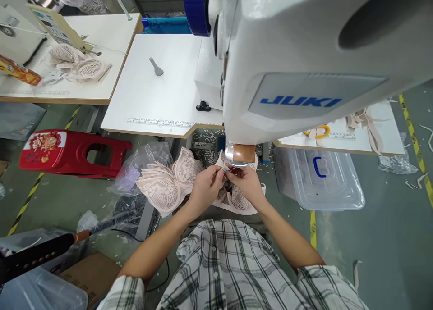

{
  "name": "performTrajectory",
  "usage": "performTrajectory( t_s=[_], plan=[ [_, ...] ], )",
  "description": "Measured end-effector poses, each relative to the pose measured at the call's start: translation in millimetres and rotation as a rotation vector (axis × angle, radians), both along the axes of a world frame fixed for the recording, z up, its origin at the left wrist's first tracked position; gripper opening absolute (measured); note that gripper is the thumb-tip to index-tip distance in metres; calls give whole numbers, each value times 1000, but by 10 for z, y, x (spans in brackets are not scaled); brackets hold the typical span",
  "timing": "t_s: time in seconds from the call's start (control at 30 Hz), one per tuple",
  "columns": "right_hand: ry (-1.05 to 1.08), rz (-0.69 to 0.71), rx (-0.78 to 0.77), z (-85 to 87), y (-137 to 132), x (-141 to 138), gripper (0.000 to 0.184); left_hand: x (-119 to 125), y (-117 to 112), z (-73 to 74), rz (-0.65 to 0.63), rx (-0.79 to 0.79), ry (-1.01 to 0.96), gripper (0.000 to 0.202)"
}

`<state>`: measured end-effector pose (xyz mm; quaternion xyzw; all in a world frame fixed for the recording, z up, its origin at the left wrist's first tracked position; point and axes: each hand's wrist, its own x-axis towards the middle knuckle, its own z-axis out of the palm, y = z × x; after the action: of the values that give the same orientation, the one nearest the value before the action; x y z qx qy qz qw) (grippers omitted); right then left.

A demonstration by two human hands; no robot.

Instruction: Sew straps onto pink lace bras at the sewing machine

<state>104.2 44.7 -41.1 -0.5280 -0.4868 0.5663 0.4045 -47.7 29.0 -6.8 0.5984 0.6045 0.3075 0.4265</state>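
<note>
Both our left hand [205, 187] and right hand [246, 182] are closed in a pinch on one edge of the lace bra [237, 202], just under the sewing machine [304, 53], probably to keep it taut. More lace cups [165, 188] wait within reach, just left.

The brand JUKI stood in blue capitals on a grey plate on the white sewing machine [304, 53], facing the camera. No other text was legible.
</note>
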Motion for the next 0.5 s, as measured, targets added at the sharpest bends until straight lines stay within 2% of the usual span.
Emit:
performTrajectory(
  t_s=[0.07,0.13,0.23,0.33,0.4,0.43,0.5],
  plan=[
    [12,3,2,-30,0,7,24,12,-2,-6,-3,0,3,26],
    [-58,-14,82,-52,-9,12,19,30,1,-2,-10,-9,5,26],
    [-262,-27,332,-85,-57,12,17,66,25,13,3,-22,2,28],
    [-462,127,565,-142,-89,70,23,82,72,17,32,-44,-11,32],
    [-525,223,616,-177,-19,234,20,61,107,3,37,-62,-35,35],
    [-556,222,626,-177,59,377,19,39,120,-7,33,-67,-45,36],
    [-664,116,641,-117,304,785,24,-13,129,-22,17,-60,-50,38]
  ],
)
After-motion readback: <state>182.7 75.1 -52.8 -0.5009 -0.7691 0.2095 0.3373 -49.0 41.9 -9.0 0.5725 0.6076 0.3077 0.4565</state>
